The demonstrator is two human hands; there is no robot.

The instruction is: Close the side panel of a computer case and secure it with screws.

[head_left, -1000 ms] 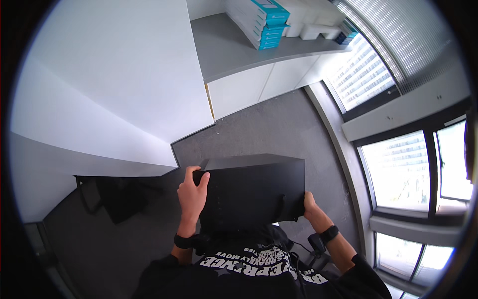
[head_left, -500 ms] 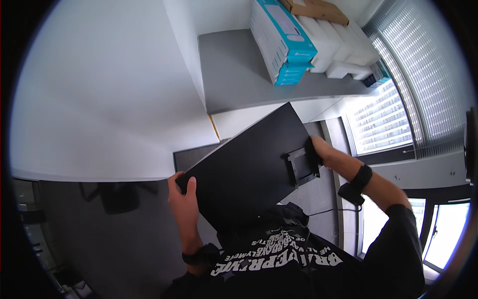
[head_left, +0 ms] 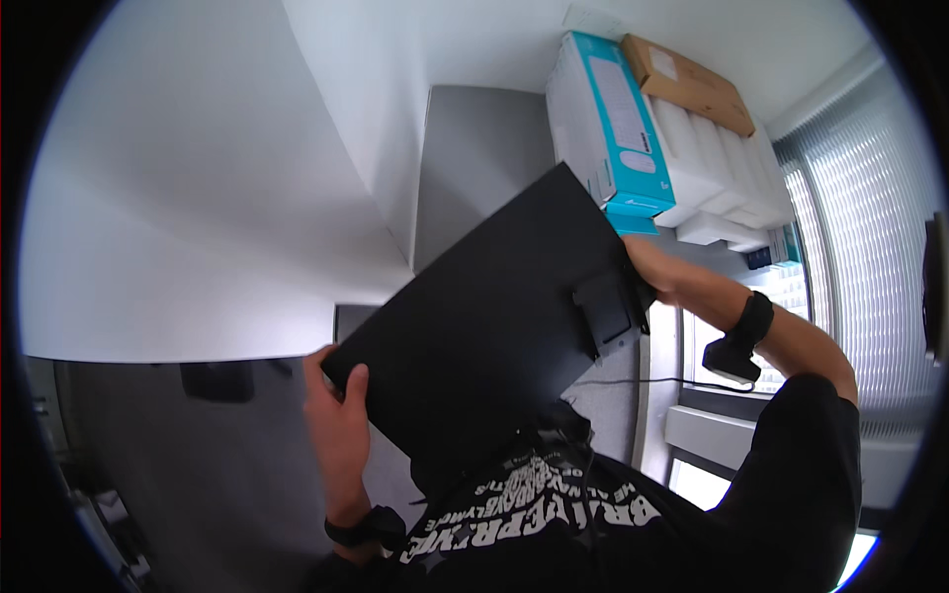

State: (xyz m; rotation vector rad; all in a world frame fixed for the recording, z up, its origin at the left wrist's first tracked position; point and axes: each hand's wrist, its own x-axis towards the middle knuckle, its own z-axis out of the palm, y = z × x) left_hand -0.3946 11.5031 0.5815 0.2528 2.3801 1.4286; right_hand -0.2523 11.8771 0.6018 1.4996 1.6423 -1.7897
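Note:
Both my hands hold up a large flat black panel (head_left: 465, 306), tilted so that its upper corner points away from me. A squarish dark bracket (head_left: 610, 316) stands on its face near the right end. At the left corner, my left hand (head_left: 336, 410) grips the edge, thumb on the near face and fingers mostly behind. My right hand (head_left: 650, 269) is closed round the right edge beside the bracket, its fingers largely hidden. The panel's far face does not show. A strap with a small black device (head_left: 736, 351) is on my right wrist, and a cable runs from it.
Beyond the panel, a grey surface (head_left: 474, 138) carries a white and blue box (head_left: 618, 128), a brown cardboard box (head_left: 687, 84) and several white packages (head_left: 712, 163). A white wall or partition (head_left: 198, 198) fills the left. Windows with a blind (head_left: 870, 237) are at right.
The panel has been raised toward the far surface, now overlapping the blue box's near end. Both hands keep their hold, and the view has shifted.

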